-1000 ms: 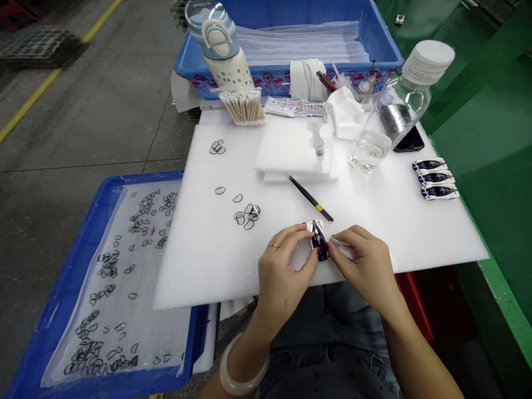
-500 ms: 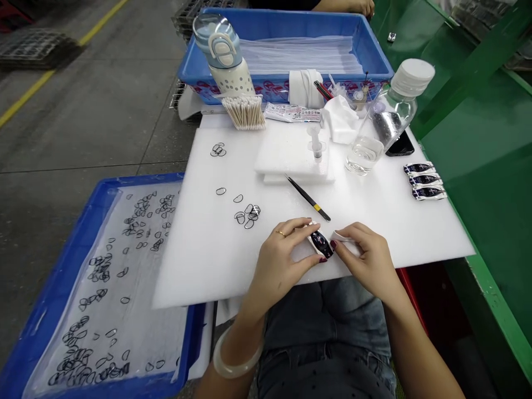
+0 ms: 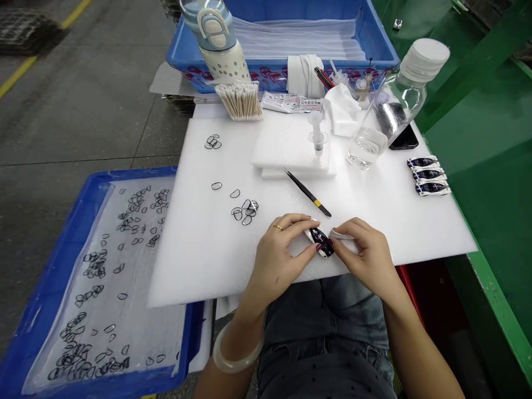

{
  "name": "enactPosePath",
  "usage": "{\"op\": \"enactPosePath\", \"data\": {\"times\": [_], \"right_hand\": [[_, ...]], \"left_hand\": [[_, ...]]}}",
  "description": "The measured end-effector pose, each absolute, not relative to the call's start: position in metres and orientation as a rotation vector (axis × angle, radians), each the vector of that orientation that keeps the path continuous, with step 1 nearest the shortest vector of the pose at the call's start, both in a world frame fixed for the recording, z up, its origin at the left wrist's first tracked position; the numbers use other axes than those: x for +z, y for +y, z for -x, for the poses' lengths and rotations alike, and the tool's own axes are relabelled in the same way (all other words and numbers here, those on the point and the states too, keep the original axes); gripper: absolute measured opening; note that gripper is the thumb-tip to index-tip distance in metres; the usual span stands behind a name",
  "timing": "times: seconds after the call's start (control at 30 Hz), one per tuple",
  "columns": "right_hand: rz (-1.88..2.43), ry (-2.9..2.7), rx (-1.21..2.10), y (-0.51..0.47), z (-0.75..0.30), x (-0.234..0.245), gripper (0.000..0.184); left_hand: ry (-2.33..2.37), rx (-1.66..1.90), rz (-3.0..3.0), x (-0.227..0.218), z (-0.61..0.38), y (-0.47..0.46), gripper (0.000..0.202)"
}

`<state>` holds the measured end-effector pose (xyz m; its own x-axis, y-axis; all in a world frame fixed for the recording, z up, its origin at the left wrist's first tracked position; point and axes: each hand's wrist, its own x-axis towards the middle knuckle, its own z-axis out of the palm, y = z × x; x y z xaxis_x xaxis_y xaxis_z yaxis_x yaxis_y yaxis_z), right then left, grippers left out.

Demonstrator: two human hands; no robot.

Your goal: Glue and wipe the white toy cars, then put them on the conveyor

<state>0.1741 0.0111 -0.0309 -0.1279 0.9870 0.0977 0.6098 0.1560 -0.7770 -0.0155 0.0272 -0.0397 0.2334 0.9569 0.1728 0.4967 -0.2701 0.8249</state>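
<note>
Glossy dark navy and white piece [image 3: 321, 241] at lower centre, with a faint purple sheen. At lower left, bright blue plastic tray [image 3: 45, 277], lined with translucent white sheeting and dotted with thin black loops [image 3: 93, 265]. At top centre, pale blue and cream water bottle [image 3: 224, 64] with white polka dots, against a blue plastic crate [image 3: 266, 77] banded in a red pattern. At centre, slim black tweezers [image 3: 307, 194] with one yellow band. Along the right, glossy green bench panel [image 3: 490, 166].
</note>
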Motion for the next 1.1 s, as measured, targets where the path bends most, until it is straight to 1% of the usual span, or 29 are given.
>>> {"op": "enactPosePath", "data": {"times": [0.17, 0.3, 0.37, 0.5, 0.6, 0.7, 0.83, 0.9, 0.97, 1.03, 1.1], "right_hand": [[1.531, -1.846, 0.761, 0.013, -0.174, -0.03, 0.005], [1.477, -1.847, 0.685, 0.013, -0.176, -0.031, 0.004], [1.413, -1.802, 0.548, 0.008, -0.177, -0.034, 0.007], [1.269, -1.776, 0.127, -0.01, -0.176, -0.047, 0.017], [1.234, -1.859, 0.0, -0.015, -0.183, -0.052, 0.026], [1.316, -1.827, -0.073, -0.003, -0.203, -0.042, 0.032], [1.616, -1.896, -0.269, 0.02, -0.222, -0.016, 0.024], [1.604, -1.935, -0.197, 0.021, -0.21, -0.01, 0.025], [1.493, -2.02, 0.051, 0.014, -0.185, -0.014, 0.035], [1.406, -2.113, 0.253, 0.004, -0.158, -0.023, 0.045], [1.383, -2.132, 0.294, -0.001, -0.149, -0.033, 0.047]], "left_hand": [[1.318, 0.868, -1.859, -0.036, 0.015, 0.034, 0.026], [1.276, 0.878, -1.87, -0.038, 0.019, 0.034, 0.027], [1.247, 0.889, -1.882, -0.039, 0.022, 0.033, 0.029], [1.262, 0.895, -1.872, -0.041, 0.024, 0.031, 0.027], [1.271, 0.905, -1.846, -0.043, 0.023, 0.031, 0.026], [1.272, 0.918, -1.826, -0.044, 0.022, 0.031, 0.027], [1.275, 0.923, -1.807, -0.043, 0.022, 0.031, 0.024], [1.24, 0.936, -1.765, -0.043, 0.024, 0.03, 0.03], [1.219, 1.002, -1.668, -0.044, 0.026, 0.03, 0.037], [1.251, 1.097, -1.529, -0.046, 0.028, 0.028, 0.039], [1.313, 1.146, -1.415, -0.049, 0.029, 0.026, 0.038]]}}
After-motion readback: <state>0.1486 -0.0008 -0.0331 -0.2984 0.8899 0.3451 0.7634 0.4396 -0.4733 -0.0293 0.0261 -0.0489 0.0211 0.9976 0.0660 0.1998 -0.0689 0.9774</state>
